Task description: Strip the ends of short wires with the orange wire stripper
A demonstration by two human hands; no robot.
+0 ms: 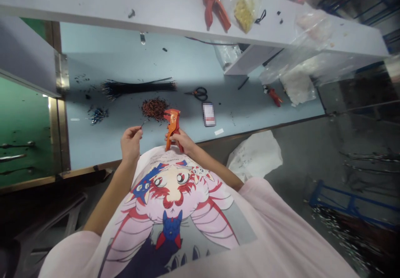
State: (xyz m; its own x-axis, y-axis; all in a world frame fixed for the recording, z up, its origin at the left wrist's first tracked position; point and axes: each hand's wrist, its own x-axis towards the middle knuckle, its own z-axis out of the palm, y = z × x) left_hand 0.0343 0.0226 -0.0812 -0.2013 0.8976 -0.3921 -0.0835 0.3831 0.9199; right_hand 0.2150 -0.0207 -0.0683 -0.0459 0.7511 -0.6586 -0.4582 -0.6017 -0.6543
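My left hand [130,142] pinches a short dark wire [143,124] between thumb and fingertips, just above the table's near side. My right hand [185,140] is wrapped round the handles of an orange wire stripper [173,121], whose head points away from me. Past the stripper's jaws lies a heap of small reddish-brown and dark pieces [153,108], too small to tell apart. Behind it a long bundle of black wires [140,87] lies across the table. A small pile of blue and silvery bits [98,115] sits to the left.
Black-handled scissors [200,93] and a phone [209,114] lie right of the heap on the blue tabletop [184,69]. Red-handled pliers [274,97] are farther right. On the raised white shelf [168,3] rest another orange tool [214,5] and a bag of yellow pieces [245,13].
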